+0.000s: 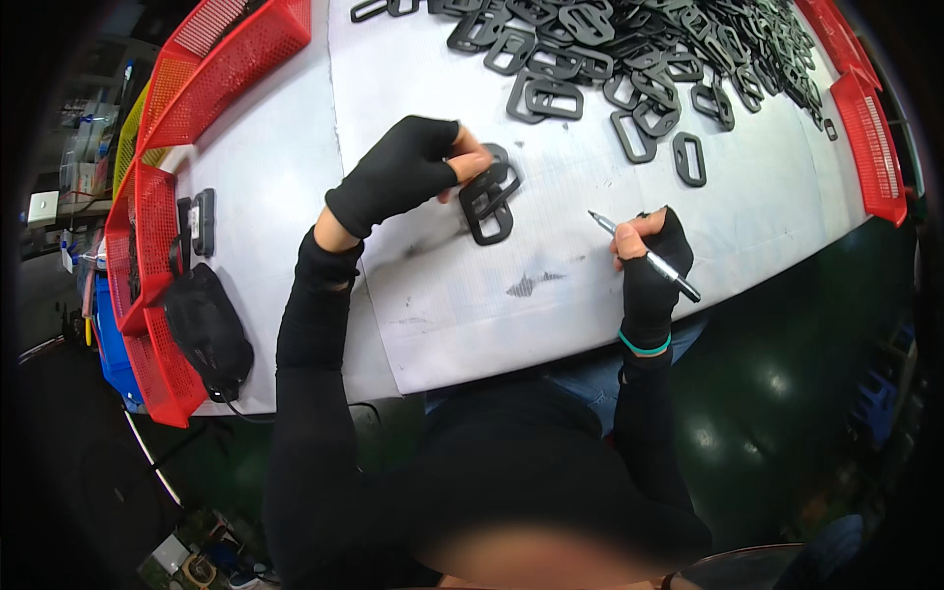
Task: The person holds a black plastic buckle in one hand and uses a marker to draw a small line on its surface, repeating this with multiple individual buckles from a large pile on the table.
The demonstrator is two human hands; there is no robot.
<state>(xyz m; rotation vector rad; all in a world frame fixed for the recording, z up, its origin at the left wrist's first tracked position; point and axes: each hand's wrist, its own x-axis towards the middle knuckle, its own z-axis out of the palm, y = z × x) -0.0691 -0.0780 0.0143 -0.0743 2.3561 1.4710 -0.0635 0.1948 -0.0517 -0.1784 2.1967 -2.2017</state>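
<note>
My left hand (398,177), in a black fingerless glove, has its fingertips closed on a black oblong plastic frame (503,195), which is tilted. Beneath it, another black frame (488,228) lies on the white table; the two overlap, so their exact contact cannot be made out. To the right, my right hand (651,258), gloved the same way with a teal band at the wrist, grips a silver pen (673,274) with a black end. The pen's tip points up and left toward the left hand, above the table surface.
A large heap of black frames (649,59) covers the far side of the white table (442,334). Red perforated baskets (157,236) line the left edge, with a black pouch (206,329) and a small black device (203,222) beside them. Another red basket (869,147) stands far right.
</note>
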